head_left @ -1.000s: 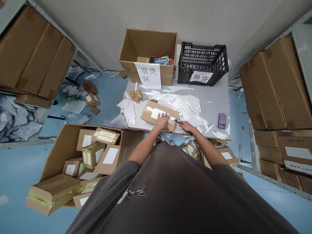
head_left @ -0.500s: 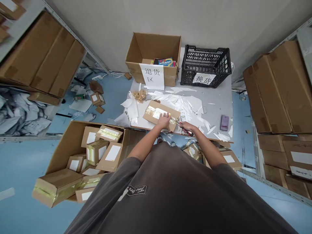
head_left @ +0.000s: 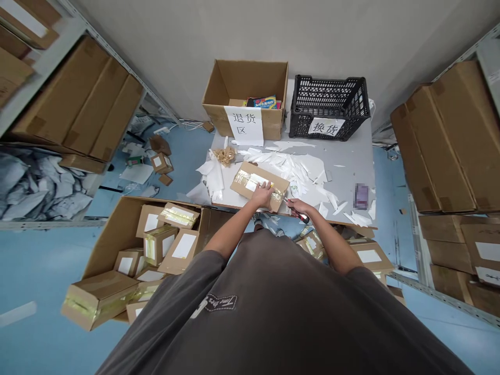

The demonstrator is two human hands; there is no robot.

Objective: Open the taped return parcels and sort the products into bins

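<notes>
On the table lies a taped cardboard box (head_left: 244, 178) with a white label, set at a slant. My left hand (head_left: 262, 196) rests on top of its right half, fingers spread and pressed against the cardboard. Closed around the red and black handle of a box cutter (head_left: 302, 216) is my right hand (head_left: 299, 207), just off the box's right end. The cutter's tip points at the taped edge there; whether it touches the tape is too small to tell.
Torn white paper scraps (head_left: 289, 165) and crumpled brown paper (head_left: 225, 155) lie around the box. Behind stand an open carton (head_left: 213, 117) holding colourful packages and a black crate (head_left: 300, 122), both with paper signs. A big carton (head_left: 103, 234) of taped boxes stands left; shelves flank both sides.
The box cutter and my right hand have shifted slightly toward me, near the box's right end. My left hand stays on the box. The whole view has turned a little.
</notes>
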